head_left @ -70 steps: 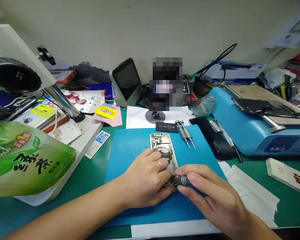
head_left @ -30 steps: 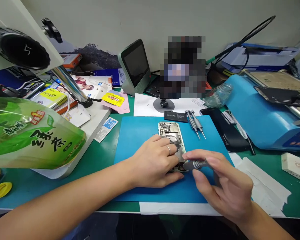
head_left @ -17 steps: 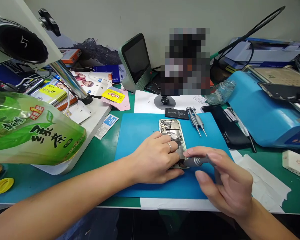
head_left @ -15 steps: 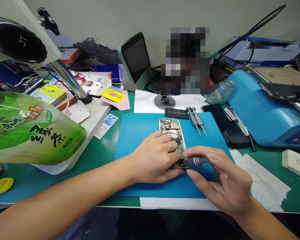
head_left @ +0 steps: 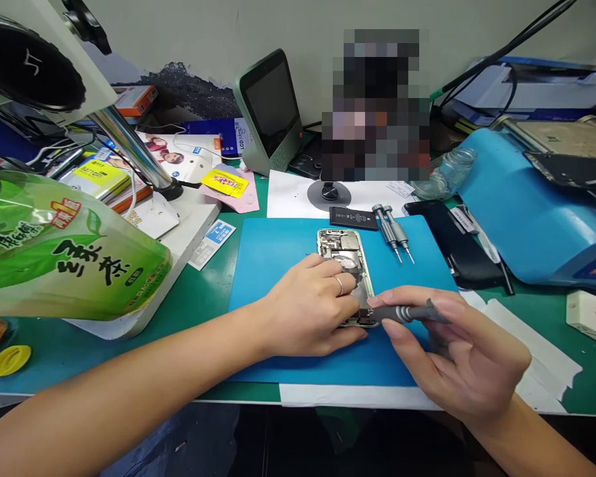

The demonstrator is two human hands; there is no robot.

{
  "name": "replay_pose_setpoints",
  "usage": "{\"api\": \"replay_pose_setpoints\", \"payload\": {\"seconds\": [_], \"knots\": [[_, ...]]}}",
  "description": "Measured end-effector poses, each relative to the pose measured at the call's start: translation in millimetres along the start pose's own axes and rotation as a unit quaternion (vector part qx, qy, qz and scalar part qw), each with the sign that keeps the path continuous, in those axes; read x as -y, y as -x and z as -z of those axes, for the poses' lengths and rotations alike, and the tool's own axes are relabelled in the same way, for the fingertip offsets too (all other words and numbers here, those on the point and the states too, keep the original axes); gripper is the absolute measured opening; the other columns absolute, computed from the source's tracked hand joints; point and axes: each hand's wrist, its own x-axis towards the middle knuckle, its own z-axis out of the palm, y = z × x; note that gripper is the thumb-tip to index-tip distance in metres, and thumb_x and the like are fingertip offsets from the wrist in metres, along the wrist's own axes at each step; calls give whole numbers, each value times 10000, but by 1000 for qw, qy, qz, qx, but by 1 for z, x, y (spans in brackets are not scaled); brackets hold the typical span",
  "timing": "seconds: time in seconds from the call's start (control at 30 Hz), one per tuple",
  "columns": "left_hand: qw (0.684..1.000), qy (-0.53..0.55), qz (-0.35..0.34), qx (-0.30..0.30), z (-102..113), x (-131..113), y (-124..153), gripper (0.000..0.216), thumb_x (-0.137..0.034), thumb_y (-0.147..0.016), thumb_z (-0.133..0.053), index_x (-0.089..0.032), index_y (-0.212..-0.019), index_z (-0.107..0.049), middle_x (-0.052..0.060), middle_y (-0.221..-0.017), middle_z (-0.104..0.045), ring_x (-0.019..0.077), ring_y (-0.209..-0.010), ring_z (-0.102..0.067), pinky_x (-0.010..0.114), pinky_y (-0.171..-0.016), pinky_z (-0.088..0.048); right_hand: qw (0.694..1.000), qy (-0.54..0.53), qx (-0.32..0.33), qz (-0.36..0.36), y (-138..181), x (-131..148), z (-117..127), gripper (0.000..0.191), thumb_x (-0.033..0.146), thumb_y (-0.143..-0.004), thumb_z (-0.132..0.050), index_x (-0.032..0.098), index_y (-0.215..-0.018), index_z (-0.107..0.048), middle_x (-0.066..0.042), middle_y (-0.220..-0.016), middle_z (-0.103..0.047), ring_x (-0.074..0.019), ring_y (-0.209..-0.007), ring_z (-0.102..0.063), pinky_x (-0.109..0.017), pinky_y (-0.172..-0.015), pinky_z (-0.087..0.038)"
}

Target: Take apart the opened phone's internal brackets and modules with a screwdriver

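An opened smartphone (head_left: 346, 248), its inner parts showing, lies on a blue mat (head_left: 278, 248). My left hand (head_left: 318, 305) is closed over its lower left side, fingers curled and thumb along the bottom end. A grey screwdriver (head_left: 402, 313) is in my right hand (head_left: 461, 351), gripped between thumb and fingers, tilted nearly level. Its front end is beside the phone's lower right corner; the tip cannot be made out. Beyond the phone lie a black battery (head_left: 353, 218) and two more grey screwdrivers (head_left: 393, 232), side by side.
At left, a green tea bottle (head_left: 69, 245) stands in front of a white stand base (head_left: 149, 298) with a metal post (head_left: 134, 149). A blue machine (head_left: 536, 212) and a glass jar (head_left: 451, 173) are at right. A green-framed screen (head_left: 273, 109) stands behind.
My right hand has shifted right, and more of the screwdriver's handle shows, lying flatter. My left hand stays over the phone. The whole view has tilted slightly.
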Motion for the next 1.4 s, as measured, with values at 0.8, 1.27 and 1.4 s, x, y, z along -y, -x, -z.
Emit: {"api": "replay_pose_setpoints", "payload": {"seconds": [0.8, 1.27, 1.4], "knots": [[988, 83, 113, -69, 9, 0, -1, 79, -208, -765, -503, -193, -823, -555, 23, -732, -596, 189, -703, -489, 382, -667, -309, 989, 35, 34, -142, -19, 9, 23, 355, 185, -964, -640, 261, -1309, -606, -22, -923, -662, -129, -645, -599, -259, -501, -484], [974, 110, 172, -100, 7, 8, 0, 90, -129, -816, -436, -218, -824, -449, 10, -757, -601, 192, -712, -490, 368, -700, -323, 939, 116, 307, -105, -20, 1, 22, 205, 306, -1025, -605, 236, -1186, -712, -10, -873, -733, -164, -740, -720, -266, -597, -526], [975, 107, 167, -103, 7, 8, 0, 94, -124, -816, -438, -215, -828, -455, 10, -758, -602, 192, -716, -497, 367, -703, -318, 941, 77, 299, -137, -22, 3, 21, 180, 284, -1017, -620, 264, -1166, -719, -1, -941, -753, -155, -801, -727, -258, -661, -538]]}}
